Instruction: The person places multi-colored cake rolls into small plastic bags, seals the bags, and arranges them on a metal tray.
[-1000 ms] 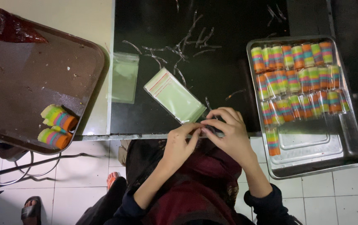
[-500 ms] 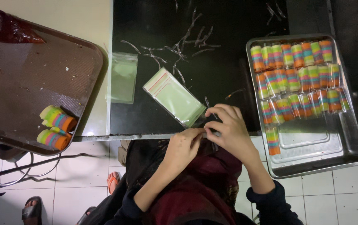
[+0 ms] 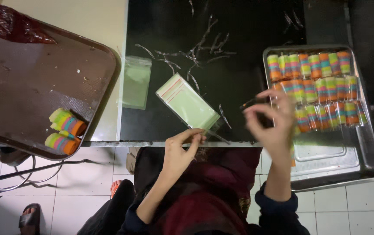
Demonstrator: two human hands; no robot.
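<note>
The fingers of the left hand are pinched together at the near corner of a stack of clear plastic sleeves, pale green with a thin red stripe along one short end. From those fingertips the stack runs away and to the left across the black tabletop, its long axis on a diagonal. What the pinch closes on, a corner or a thin strip, is too small to tell.

The right hand is blurred and lifted above the table edge. Its thumb and forefinger meet in a loose ring, the other fingers spread; something small and dark may sit at the tips, but I cannot tell. This hand is the nearer one to the rainbow-striped rolls, which lie just beyond and to the right of its fingers, packed in three rows in a metal tray. The tray's near half is bare.

Beyond the left fingers, further left, a single clear sleeve lies flat. Curled transparent strips are scattered on the black surface past both hands. Far left, a brown tray holds two more striped rolls at its near edge and a crumpled reddish bag at its far corner.
</note>
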